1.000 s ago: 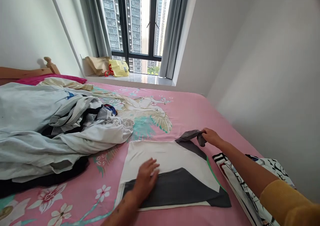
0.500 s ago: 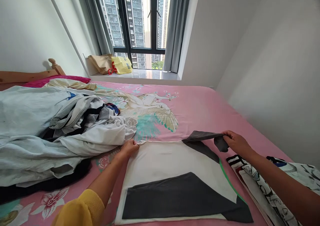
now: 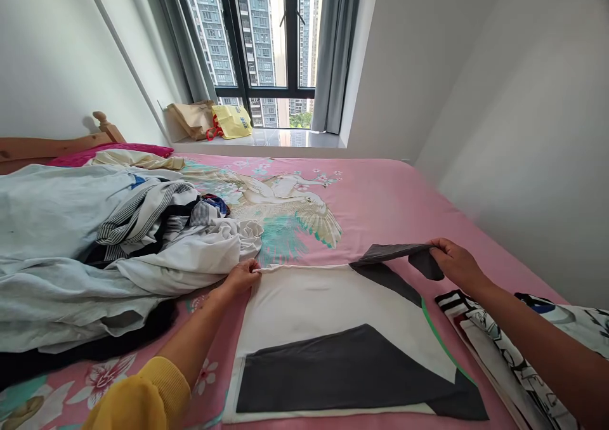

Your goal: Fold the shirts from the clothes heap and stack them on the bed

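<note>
A white and dark grey T-shirt (image 3: 304, 297) with a thin green edge lies spread flat on the pink bed sheet (image 3: 380, 201). My left hand (image 3: 242, 276) pinches the shirt's far left corner, close beside the heap of clothes. At the far right, my right hand (image 3: 454, 262) grips the dark grey sleeve (image 3: 394, 250) and holds it a little above the sheet. The sleeve's end hangs folded under my fingers. A yellow cuff (image 3: 166, 379) shows on my left forearm.
A pile of crumpled white, striped and black clothes (image 3: 171, 252) fills the left of the bed. Folded patterned garments (image 3: 504, 347) lie to the right, partly under my right forearm. Paper bags (image 3: 233, 122) stand on the windowsill (image 3: 295, 139).
My right hand has drawn the sleeve slightly outward to the right and up. My left hand keeps its hold on the corner and has shifted slightly left.
</note>
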Motion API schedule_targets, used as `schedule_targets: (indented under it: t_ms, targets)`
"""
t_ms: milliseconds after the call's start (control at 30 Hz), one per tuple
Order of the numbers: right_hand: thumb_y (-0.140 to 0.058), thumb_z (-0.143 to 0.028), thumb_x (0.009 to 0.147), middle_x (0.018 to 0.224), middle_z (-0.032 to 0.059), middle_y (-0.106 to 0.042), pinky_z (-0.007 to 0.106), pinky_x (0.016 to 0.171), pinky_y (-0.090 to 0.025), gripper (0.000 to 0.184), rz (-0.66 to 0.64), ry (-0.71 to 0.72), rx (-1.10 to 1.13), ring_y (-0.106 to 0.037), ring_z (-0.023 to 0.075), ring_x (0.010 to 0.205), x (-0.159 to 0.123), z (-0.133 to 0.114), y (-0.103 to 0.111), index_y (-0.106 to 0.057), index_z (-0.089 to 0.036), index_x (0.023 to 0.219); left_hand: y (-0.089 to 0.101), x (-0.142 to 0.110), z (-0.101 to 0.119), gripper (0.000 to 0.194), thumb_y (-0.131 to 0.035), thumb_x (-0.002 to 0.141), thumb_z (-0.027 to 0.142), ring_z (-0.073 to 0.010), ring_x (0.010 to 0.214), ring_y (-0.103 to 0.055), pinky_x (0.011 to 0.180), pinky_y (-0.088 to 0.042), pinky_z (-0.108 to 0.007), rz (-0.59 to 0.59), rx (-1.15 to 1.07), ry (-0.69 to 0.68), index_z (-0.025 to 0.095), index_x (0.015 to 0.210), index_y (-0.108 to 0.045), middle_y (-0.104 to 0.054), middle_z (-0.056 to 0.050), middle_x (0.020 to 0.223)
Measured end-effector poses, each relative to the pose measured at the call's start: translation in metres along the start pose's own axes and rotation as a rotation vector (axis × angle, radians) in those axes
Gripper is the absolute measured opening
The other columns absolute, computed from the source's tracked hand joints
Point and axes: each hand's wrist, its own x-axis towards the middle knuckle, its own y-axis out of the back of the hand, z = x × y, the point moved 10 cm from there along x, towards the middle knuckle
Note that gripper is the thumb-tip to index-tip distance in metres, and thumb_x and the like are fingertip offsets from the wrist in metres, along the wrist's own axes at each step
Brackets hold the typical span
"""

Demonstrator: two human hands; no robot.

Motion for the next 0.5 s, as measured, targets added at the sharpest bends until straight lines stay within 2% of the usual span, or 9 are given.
schedule_targets:
  t_ms: [133,267,367,500]
  targets:
    - [-0.042,-0.036,0.074,0.072,0.0009,-0.064,0.025,0.057,-0.042,0.030,0.049,-0.006,0.034,-0.056,0.0160,0.065,-0.005,-0.014,0.012,-0.063,-0.020,0.089,-0.004,0.004,0.009,0.014,-0.050,0.060,0.022,-0.0138,0.065,-0.052,0.060,-0.036,-0.022,-0.048,-0.002,-0.052,0.018,0.067,-0.062,-0.058,0.003,0.063]
    - [-0.044,-0.035,0.073,0.067,0.0003,-0.062,0.022,0.051,-0.040,0.028,0.113,0.000,0.081,-0.053,0.0133,0.058,-0.018,-0.030,0.035,-0.064,-0.019,0.086,0.004,0.000,0.016,0.013,-0.048,0.061,0.025,-0.0138,0.063,-0.052,0.059,-0.036,-0.023,-0.053,-0.018,-0.085,0.018,0.063,-0.059,-0.057,0.004,0.060]
    - [-0.048,-0.037,0.074,0.066,0.0003,-0.061,0.020,0.046,-0.039,0.030,0.075,-0.028,0.139,-0.051,0.0119,0.053,-0.038,-0.033,0.049,-0.063,-0.018,0.092,0.012,-0.013,0.022,0.015,-0.048,0.063,0.027,-0.0136,0.065,-0.053,0.061,-0.038,-0.023,-0.068,-0.037,-0.131,0.018,0.067,-0.059,-0.058,0.004,0.064]
    - [-0.055,-0.045,0.073,0.073,0.0006,-0.061,0.020,0.046,-0.041,0.034,-0.003,-0.048,0.152,-0.052,0.0126,0.056,-0.077,-0.035,0.067,-0.061,-0.019,0.094,0.023,-0.044,0.035,0.012,-0.049,0.065,0.024,-0.0136,0.066,-0.052,0.063,-0.038,-0.023,-0.068,-0.025,-0.201,0.018,0.067,-0.059,-0.057,0.003,0.066]
